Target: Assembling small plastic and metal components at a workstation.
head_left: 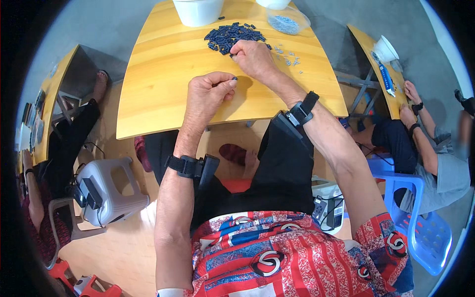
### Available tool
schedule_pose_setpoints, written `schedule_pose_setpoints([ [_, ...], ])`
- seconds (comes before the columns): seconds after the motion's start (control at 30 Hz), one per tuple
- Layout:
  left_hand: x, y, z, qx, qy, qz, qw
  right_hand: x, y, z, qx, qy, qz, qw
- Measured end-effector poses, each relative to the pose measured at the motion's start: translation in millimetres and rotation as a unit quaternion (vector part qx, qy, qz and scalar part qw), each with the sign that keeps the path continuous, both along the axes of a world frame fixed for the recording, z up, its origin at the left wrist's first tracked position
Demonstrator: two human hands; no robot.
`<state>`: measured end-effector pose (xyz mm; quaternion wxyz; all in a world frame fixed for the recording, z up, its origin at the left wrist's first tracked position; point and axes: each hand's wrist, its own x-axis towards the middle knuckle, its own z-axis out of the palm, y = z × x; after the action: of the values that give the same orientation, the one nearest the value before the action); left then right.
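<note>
Far right table — a narrow blue-and-white packet [386, 79] lying flat.

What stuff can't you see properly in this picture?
- Head view: what the left hand pinches; only a tiny dark tip shows.
- What the right hand picks at the pile of small dark parts; its fingers cover it.
- The white bucket: top cut off by the edge.
- The small grey bits: too small to tell.

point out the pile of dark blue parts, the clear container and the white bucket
pile of dark blue parts [232, 36]: head view, middle of the heap
clear container [288, 21]: head view, its see-through side wall
white bucket [198, 12]: head view, front of its outer wall
</note>
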<state>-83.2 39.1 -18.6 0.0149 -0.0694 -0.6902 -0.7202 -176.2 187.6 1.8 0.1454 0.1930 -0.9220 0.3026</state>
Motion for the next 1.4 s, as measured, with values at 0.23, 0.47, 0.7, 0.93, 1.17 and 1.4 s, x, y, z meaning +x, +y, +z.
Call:
schedule_pose_setpoints([
  [0.23, 3.1, 3.0, 3.4, 0.012, 0.014, 0.025, 1.0, -4.1, -0.3, 0.7, 0.041, 0.014, -0.004, 0.999],
  [0.47, 2.1, 0.8, 3.7, 0.007, 0.006, 0.015, 1.0, 9.1, 5.9, 0.0, 0.043, 0.008, 0.005, 0.999],
  [0.7, 3.0, -0.1, 4.0, 0.023, 0.024, 0.024, 0.999, 69.5, 38.5, 12.5, -0.214, -0.236, 0.032, 0.947],
  [0.93, 3.0, 2.0, 4.5, 0.015, 0.028, -0.007, 0.999, 87.4, 33.7, 2.4, -0.39, -0.241, 0.087, 0.885],
  [1.17, 1.0, -0.1, -0.3, 0.014, 0.022, -0.032, 0.999, 84.9, 28.9, -2.4, -0.362, -0.192, 0.119, 0.905],
  [1.4, 2.6, 0.0, 3.1, -0.004, 0.02, -0.031, 0.999, 85.1, 24.1, -0.6, -0.307, -0.127, 0.112, 0.936],
])
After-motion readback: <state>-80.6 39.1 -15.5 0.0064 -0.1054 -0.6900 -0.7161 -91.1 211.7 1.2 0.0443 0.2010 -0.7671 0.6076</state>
